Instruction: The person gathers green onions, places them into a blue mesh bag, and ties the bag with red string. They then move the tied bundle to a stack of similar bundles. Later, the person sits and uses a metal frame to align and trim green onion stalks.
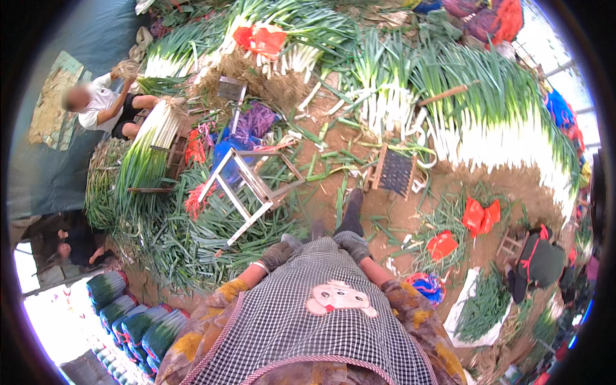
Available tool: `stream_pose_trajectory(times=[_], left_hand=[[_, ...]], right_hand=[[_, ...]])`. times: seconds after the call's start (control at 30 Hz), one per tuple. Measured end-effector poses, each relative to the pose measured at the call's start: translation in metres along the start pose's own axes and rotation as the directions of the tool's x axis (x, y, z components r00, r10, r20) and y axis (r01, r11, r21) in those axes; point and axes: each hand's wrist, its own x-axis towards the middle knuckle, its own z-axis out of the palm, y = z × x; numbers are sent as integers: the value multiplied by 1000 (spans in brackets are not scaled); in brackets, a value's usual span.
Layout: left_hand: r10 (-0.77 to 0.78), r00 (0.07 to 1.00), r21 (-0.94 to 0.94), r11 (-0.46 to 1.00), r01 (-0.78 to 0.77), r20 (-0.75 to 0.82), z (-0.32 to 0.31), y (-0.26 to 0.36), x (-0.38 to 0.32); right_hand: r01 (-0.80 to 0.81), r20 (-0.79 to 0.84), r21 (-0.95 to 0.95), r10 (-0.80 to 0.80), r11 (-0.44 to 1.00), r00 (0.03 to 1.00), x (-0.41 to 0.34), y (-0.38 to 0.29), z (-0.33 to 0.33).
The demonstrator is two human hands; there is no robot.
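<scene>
My left hand (277,255), in a dark knit glove, rests at the left edge of my checked apron (317,279), near my thigh. At the apron's other edge is my right hand (356,249), gloved too, against the trouser leg. Neither shows an item in it, and the fingers are too unclear to tell if they grip cloth. Beyond my left hand stands a metal frame stand (246,192) on loose green leaves (192,245). A low stool with a woven black seat (394,171) is past my dark boot (352,209).
Welsh onions (481,115) lie in a long row at the back right, others (390,96) beside them. At left a seated person (106,106) handles roots behind a leek bundle (154,130). Wrapped bundles (144,327) are stacked lower left. Red plastic bags (481,215) lie right.
</scene>
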Motion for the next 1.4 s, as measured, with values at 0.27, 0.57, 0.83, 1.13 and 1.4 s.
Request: stream_pose_trajectory(times=[0.27,0.57,0.83,1.13,1.4], left_hand=[[-78,970,-222,975,25,-231,-19,71,30],[-184,930,-396,917,45,-319,-14,49,67],[-460,871,-868,489,88,-171,-32,61,75],[-506,863,-985,152,80,-8,-77,106,118],[-103,994,-544,836,72,-27,-99,204,232]], right_hand=[[441,321,244,-502,863,803,94,33,-131],[348,394,28,-330,937,858,142,-27,-206],[317,386,76,-322,945,864,155,-51,-240],[279,641,-124,-138,952,755,246,-78,-309],[153,831,-54,-41,987,555,318,-36,-401]])
